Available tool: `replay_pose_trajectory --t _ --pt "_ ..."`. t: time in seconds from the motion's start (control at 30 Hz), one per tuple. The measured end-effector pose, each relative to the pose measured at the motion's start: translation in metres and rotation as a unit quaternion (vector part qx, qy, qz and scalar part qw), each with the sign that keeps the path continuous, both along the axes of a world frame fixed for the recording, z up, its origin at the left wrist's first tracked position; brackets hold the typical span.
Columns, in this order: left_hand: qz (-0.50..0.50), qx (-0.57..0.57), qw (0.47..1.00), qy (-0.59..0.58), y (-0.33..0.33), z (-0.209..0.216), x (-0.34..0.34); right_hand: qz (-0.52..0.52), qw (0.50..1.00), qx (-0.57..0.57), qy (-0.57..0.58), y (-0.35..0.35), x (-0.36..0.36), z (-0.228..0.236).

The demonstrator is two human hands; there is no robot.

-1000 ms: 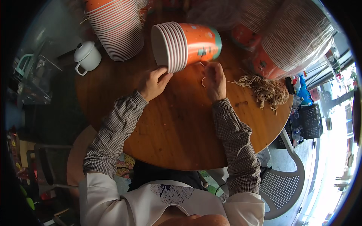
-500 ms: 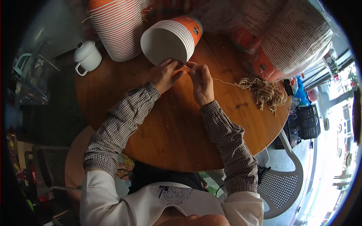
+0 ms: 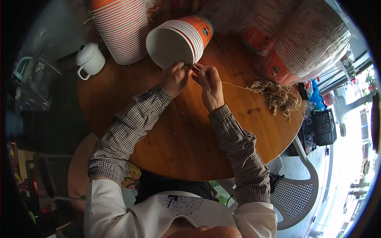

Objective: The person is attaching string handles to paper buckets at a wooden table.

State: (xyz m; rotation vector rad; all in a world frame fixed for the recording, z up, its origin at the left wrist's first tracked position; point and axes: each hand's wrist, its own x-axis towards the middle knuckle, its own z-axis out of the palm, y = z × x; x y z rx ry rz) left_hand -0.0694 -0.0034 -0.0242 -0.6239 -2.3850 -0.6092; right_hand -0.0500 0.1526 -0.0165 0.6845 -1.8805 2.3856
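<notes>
The stack of paper buckets (image 3: 176, 41) lies on its side at the far middle of the table (image 3: 178, 139), several nested together, orange outside and white within, its open mouth turned toward the person and a little to the left. Both hands meet at the near right part of its rim. The left hand (image 3: 177, 78) is mostly closed, fingers curled at the edge; from where I stand I cannot tell whether it grips the rim, the string or both. The right hand (image 3: 210, 86) is just beside it, fingers bent and drawn together, with a bit of pale string (image 3: 234, 85) pinched at the tips. From that hand the string runs rightward over the wood to a loose, tangled bundle of string (image 3: 279, 97) near the right edge.

To the left of the buckets rises a taller stack (image 3: 123, 35) of the same orange kind, and a white lidded mug (image 3: 91, 59) sits close by it. Across on the right are more nested buckets (image 3: 313, 37) wrapped in clear plastic. Checked sleeves (image 3: 127, 127) cover the person's forearms. Beyond the table on the right I see a black crate (image 3: 324, 127) and a grey chair (image 3: 293, 198) with a perforated seat.
</notes>
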Motion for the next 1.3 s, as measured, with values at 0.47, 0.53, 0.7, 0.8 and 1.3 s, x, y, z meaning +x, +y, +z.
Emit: replay_pose_trajectory --t 0.47,0.53,0.7,0.8,1.3 --pt "-0.072 -0.015 0.994 0.078 0.039 0.008 0.066 -0.14 0.983 -0.115 -0.036 0.05 -0.073 -0.023" --pt "-0.066 -0.005 0.996 0.066 0.027 0.009 0.058 -0.145 0.983 -0.108 -0.02 0.046 -0.061 -0.014" --pt "-0.074 0.093 0.992 -0.031 0.023 0.007 0.058 -0.162 0.98 -0.067 0.095 0.041 -0.015 0.024" --pt "-0.072 0.148 0.986 0.006 0.023 0.011 0.059 0.0 0.999 -0.028 0.041 0.032 0.022 0.033" --pt "-0.043 0.147 0.988 -0.015 -0.004 0.0 0.064 -0.016 0.999 -0.028 0.005 0.033 0.03 0.021"
